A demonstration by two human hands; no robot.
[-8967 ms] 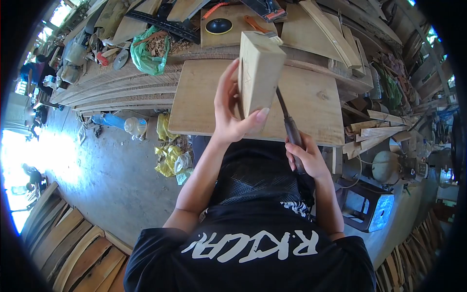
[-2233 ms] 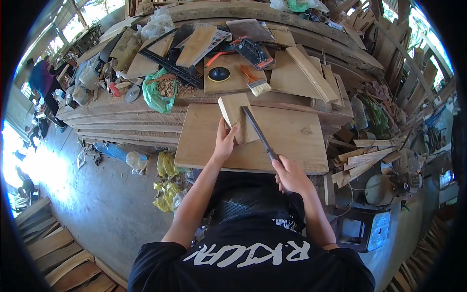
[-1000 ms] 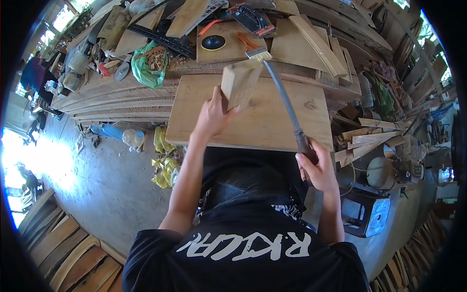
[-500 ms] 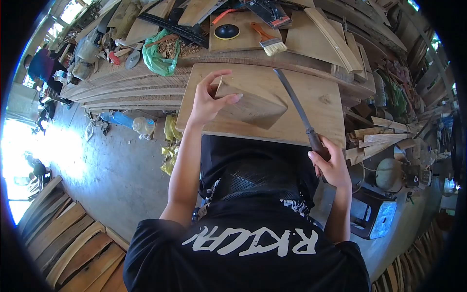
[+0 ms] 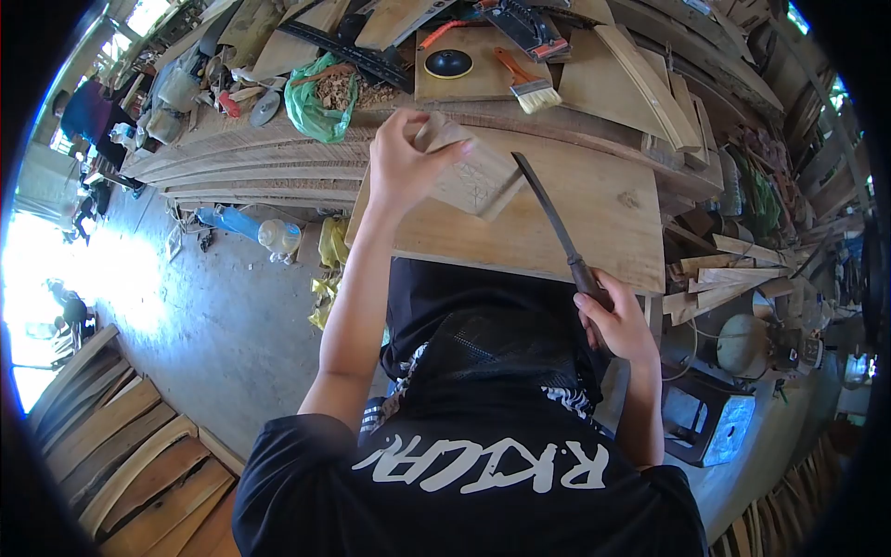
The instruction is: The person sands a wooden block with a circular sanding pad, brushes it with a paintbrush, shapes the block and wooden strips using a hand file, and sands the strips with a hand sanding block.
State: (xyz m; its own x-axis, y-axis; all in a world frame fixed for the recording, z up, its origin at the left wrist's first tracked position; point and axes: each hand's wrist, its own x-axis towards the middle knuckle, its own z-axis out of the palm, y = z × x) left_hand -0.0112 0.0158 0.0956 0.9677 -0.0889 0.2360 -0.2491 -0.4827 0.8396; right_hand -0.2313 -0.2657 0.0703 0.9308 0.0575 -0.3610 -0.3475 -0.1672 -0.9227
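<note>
My left hand (image 5: 406, 169) is closed on a wooden block (image 5: 473, 188), with the thumb over its top edge. The block is tilted above the board, and faint lines or marks show on the face toward me. My right hand (image 5: 620, 323) is wrapped round the dark handle of a file (image 5: 549, 212). The file's long narrow blade points up and to the left, its tip close to the block's right corner; whether they touch I cannot tell. Beneath both lies a flat wooden board (image 5: 566, 237) in front of my lap.
Behind the board, stacked planks hold a paintbrush (image 5: 531, 85), a round black pad (image 5: 448, 63) and a green plastic bag (image 5: 318, 102) with wood shavings. Wood offcuts (image 5: 733, 278) and a stool (image 5: 710, 418) stand to the right. Another person (image 5: 90, 116) is at the far left.
The block has been turned in my left hand and raised away from me, so its marked face shows. The file has shifted slightly left, its tip now nearer the block.
</note>
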